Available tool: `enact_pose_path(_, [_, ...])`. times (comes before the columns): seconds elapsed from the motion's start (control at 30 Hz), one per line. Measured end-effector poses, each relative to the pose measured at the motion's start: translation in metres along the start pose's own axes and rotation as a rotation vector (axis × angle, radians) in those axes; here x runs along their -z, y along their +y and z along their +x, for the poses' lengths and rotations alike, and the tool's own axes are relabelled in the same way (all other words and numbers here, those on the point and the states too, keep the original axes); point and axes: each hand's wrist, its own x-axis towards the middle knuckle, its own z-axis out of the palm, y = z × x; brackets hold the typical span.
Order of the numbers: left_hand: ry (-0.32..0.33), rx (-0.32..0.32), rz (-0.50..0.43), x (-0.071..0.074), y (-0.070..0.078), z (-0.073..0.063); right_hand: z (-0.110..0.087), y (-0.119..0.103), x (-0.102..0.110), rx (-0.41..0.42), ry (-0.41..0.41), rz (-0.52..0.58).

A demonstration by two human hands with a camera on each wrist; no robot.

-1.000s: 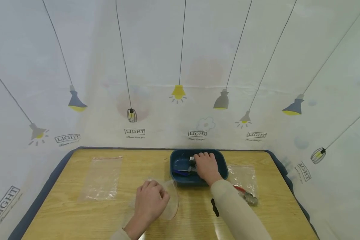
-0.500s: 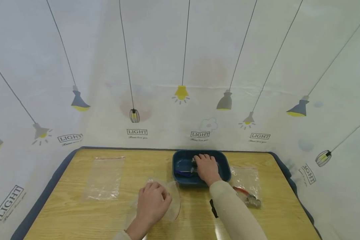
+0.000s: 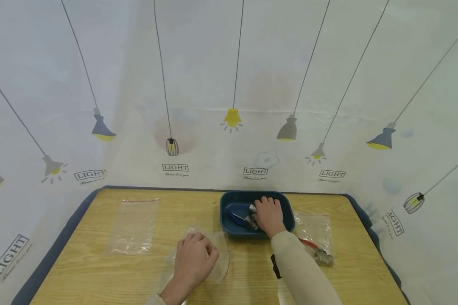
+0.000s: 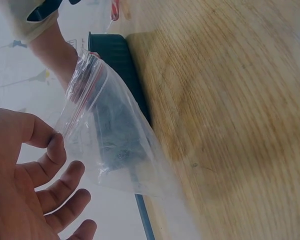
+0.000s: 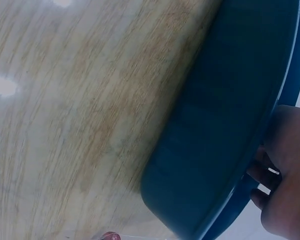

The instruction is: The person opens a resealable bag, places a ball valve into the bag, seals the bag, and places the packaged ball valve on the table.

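Note:
My left hand (image 3: 194, 258) pinches a clear zip bag (image 4: 120, 135) between thumb and forefinger at its red-striped mouth; the other fingers are loosely curled. The bag hangs just in front of a dark blue plastic bin (image 3: 229, 231). Reaching down inside that bin, my right hand (image 3: 269, 215) has its fingers curled beside several metal fittings (image 3: 251, 222). A blue-handled tool with a thin shaft (image 3: 234, 214) lies to the left of them. In the right wrist view the bin's wall (image 5: 215, 120) hides most of the fingertips, so any grip there is unclear.
A flat clear zip bag (image 3: 135, 228) lies at the left of the wooden table (image 3: 99, 275). Right of the bin is another clear bag (image 3: 316, 224), with a red-handled tool (image 3: 309, 243) and a metal fitting (image 3: 323, 257) at its near end. A printed wall cloth rises behind.
My right hand has shifted slightly right inside the bin. The fittings and blue-handled tool have turned and now show more to its left. My left hand still holds the bag in place.

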Motion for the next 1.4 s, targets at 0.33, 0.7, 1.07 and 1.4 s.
enact_pose_path(0.33, [0.011, -0.014, 0.006, 0.000, 0.000, -0.001, 0.002, -0.003, -0.001, -0.038, -0.095, 0.056])
enact_pose_path(0.7, [0.036, -0.057, 0.063, -0.003, -0.003, 0.000, -0.004, -0.004, 0.004, -0.053, -0.116, 0.011])
enact_pose_path(1.07, [0.111, -0.136, 0.141, -0.006, -0.004, 0.000, -0.011, 0.000, 0.006, -0.016, -0.032, -0.020])
enact_pose_path(1.4, [0.094, -0.120, 0.150, -0.006, -0.004, 0.001, -0.023, 0.005, 0.007, 0.000, 0.160, -0.038])
